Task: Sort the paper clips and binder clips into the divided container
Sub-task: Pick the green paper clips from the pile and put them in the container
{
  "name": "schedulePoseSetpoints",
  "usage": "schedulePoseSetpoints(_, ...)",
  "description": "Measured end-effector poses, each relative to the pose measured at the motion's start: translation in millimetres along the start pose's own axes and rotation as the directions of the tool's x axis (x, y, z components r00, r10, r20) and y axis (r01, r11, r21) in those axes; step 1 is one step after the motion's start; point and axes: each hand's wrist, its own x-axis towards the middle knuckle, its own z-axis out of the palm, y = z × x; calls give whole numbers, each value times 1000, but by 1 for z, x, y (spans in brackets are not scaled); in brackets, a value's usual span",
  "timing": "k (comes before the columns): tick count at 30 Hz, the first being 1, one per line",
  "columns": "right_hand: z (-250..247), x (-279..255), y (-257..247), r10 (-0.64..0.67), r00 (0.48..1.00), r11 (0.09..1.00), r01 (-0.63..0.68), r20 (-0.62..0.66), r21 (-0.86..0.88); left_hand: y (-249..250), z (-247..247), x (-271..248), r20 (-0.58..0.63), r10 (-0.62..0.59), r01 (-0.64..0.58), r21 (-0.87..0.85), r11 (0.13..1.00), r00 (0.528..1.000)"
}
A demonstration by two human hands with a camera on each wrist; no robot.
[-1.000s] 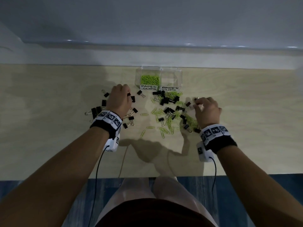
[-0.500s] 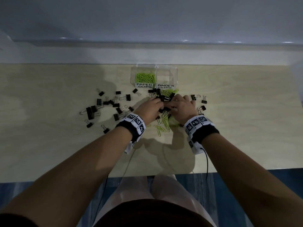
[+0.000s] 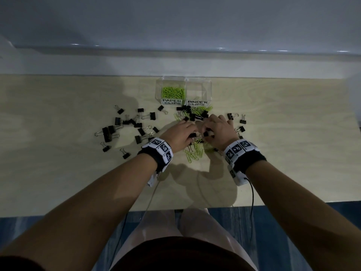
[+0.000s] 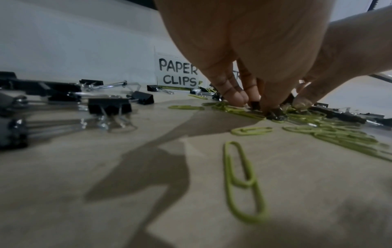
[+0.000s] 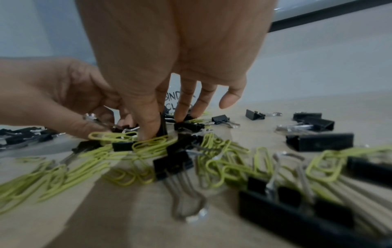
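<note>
Green paper clips (image 3: 195, 151) and black binder clips (image 3: 196, 116) lie mixed in a pile in front of the clear divided container (image 3: 207, 83). Its left cell, labelled PAPER CLIPS, holds green paper clips (image 3: 172, 92); the right cell, labelled BINDER CLIPS, looks empty. My left hand (image 3: 190, 134) and right hand (image 3: 207, 132) meet over the pile, fingers curled down into it. In the right wrist view my right hand (image 5: 155, 130) pinches a black binder clip (image 5: 162, 128) between thumb and forefinger. My left hand (image 4: 260, 105) grips a small binder clip (image 4: 274, 113) at its fingertips.
Several more binder clips (image 3: 117, 130) are scattered to the left on the wooden table (image 3: 58, 163), and a few (image 3: 237, 122) lie to the right. A pale wall runs just behind the container. The table's near edge (image 3: 78, 212) lies above my knees.
A second ago my hands were apart, left over the left scatter, right over the right side. Both moved inward to the middle pile and now work there close together.
</note>
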Motion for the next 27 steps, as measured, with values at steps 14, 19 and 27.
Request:
schedulePoseSetpoints(14,-12,-10,56,487,820,825,-319,-301,466,-54,-36,-41,-367,-471,452,-142,880,802)
schedulePoseSetpoints(19,-10,-5,51,277,895,958,-230,-350,171,-19,-30,-32,-166,-200,199,-22,980,966)
schedulePoseSetpoints(27,0,5,23,40,997,995,-45,-61,-89,2,-1,-18,175,-24,14,61,998,984)
